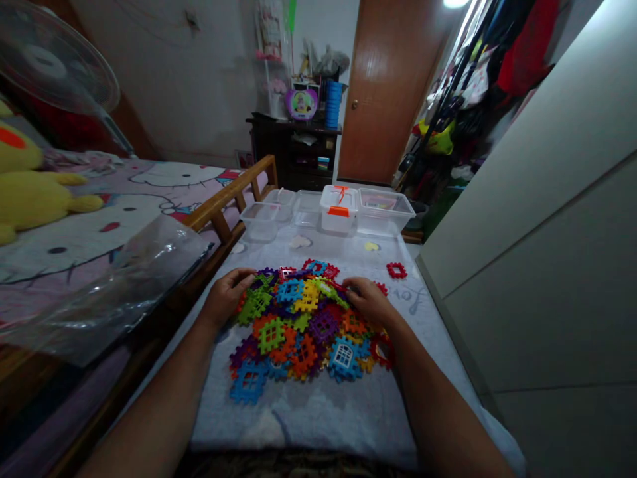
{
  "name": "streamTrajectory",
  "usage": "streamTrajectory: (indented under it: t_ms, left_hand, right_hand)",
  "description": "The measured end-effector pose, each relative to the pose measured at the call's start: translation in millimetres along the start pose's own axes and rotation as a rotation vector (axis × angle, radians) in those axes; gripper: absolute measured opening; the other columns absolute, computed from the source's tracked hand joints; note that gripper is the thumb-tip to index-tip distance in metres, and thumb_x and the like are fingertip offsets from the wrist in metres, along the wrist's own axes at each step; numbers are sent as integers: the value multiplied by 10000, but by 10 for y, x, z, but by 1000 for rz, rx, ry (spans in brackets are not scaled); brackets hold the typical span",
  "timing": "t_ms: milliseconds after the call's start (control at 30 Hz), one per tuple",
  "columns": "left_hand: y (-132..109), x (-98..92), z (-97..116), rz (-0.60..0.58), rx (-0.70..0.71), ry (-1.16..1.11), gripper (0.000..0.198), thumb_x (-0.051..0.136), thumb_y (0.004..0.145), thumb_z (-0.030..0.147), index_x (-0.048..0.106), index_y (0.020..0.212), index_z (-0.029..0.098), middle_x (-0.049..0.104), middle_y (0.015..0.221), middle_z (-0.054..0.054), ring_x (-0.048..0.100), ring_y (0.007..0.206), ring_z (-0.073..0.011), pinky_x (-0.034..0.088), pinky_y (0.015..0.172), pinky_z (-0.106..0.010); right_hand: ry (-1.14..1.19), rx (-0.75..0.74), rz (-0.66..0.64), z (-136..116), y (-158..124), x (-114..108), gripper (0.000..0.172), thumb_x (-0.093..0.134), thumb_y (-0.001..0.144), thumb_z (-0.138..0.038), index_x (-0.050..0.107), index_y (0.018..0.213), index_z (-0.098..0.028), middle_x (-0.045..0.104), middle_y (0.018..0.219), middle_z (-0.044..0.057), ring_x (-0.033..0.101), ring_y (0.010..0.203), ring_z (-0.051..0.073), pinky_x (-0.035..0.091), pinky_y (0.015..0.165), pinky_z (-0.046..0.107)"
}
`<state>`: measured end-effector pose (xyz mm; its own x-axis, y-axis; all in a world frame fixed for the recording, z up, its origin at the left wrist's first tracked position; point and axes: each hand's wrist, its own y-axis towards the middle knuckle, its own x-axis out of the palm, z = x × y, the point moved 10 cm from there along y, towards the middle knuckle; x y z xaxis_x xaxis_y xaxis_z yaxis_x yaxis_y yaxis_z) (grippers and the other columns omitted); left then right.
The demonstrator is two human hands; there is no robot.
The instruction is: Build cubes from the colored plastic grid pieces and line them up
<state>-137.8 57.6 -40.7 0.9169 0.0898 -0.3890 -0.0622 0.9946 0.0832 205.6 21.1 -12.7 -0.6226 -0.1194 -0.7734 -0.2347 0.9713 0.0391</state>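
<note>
A heap of colourful plastic interlocking tiles with notched edges lies on the cloth in front of me. A purple tile (323, 326), an orange tile (304, 355), a yellow tile (306, 296) and blue tiles (249, 382) show among them, several with window shapes. At the heap's left edge, my left hand (226, 293) rests with fingers curved and slightly apart, beside green tiles (255, 305), gripping nothing visible. My right hand (369, 300) is at the upper right of the heap, fingertips closed on a red tile (337, 286) seen edge-on; its fingers partly hide it.
Clear plastic boxes (259, 222) line the far end, including a lidded box (339, 211) with orange latches. A loose red tile (397, 270) lies right of the heap. A wooden rail (229, 192) and a plastic bag (149, 279) are left; a pale cabinet (537, 265) stands right.
</note>
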Motion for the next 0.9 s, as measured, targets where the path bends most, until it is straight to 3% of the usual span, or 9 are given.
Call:
streamTrajectory:
  t_ms: [200, 333, 433, 500, 567, 733, 900]
  left_hand:
    - [-25, -16, 74, -21, -23, -45, 538, 654, 710, 636, 681, 993, 179, 727, 1055, -87, 650, 1045, -289, 489, 977, -402]
    - [-11, 44, 48, -133, -13, -34, 570, 664, 701, 641, 680, 1041, 185, 718, 1117, -99, 652, 1061, -297, 503, 962, -405]
    - [-5, 102, 36, -189, 30, 72, 573, 649, 717, 632, 677, 1095, 202, 701, 1174, -99, 642, 1086, -300, 493, 980, -417]
    - [-4, 114, 74, -169, 88, 166, 563, 629, 726, 625, 675, 1097, 205, 685, 1192, -98, 622, 1117, -299, 459, 1026, -428]
    - [-10, 128, 135, -136, 158, 245, 539, 598, 745, 614, 669, 1084, 201, 658, 1207, -102, 599, 1146, -292, 421, 1070, -431]
    - [-14, 152, 170, -102, 241, 335, 492, 566, 787, 569, 642, 1090, 189, 619, 1209, -104, 581, 1158, -276, 401, 1090, -416]
    - [3, 134, 126, -94, 241, 343, 485, 564, 791, 568, 635, 1095, 197, 625, 1200, -98, 587, 1148, -276, 414, 1076, -409]
  right_hand:
    - [58, -96, 9, -64, 6, -1, 91, 570, 826, -198, 647, 872, -217, 701, 1051, 43, 619, 1032, 211, 445, 969, 382]
    - [139, -77, 121, 186, -8, -360, 75, 570, 807, -233, 616, 863, -213, 677, 1162, 72, 610, 1109, 231, 454, 971, 409]
    - [81, 12, 267, 511, -87, -733, 239, 610, 773, -256, 620, 1006, -205, 677, 1112, 86, 630, 1038, 233, 481, 924, 415]
    - [7, 83, 258, 695, -131, -825, 415, 647, 744, -243, 597, 1153, -188, 673, 1109, 102, 642, 975, 226, 500, 880, 397]
    - [-100, 117, 184, 791, -148, -792, 481, 683, 716, -226, 602, 1187, -171, 669, 1113, 116, 637, 970, 233, 497, 875, 383]
    - [-373, 94, -44, 777, -128, -504, 303, 695, 722, -216, 688, 1018, -148, 652, 1015, 114, 597, 933, 237, 457, 851, 337]
    - [-402, 97, -78, 778, -119, -407, 382, 721, 711, -219, 670, 1084, -155, 613, 1050, 109, 552, 962, 230, 429, 855, 319]
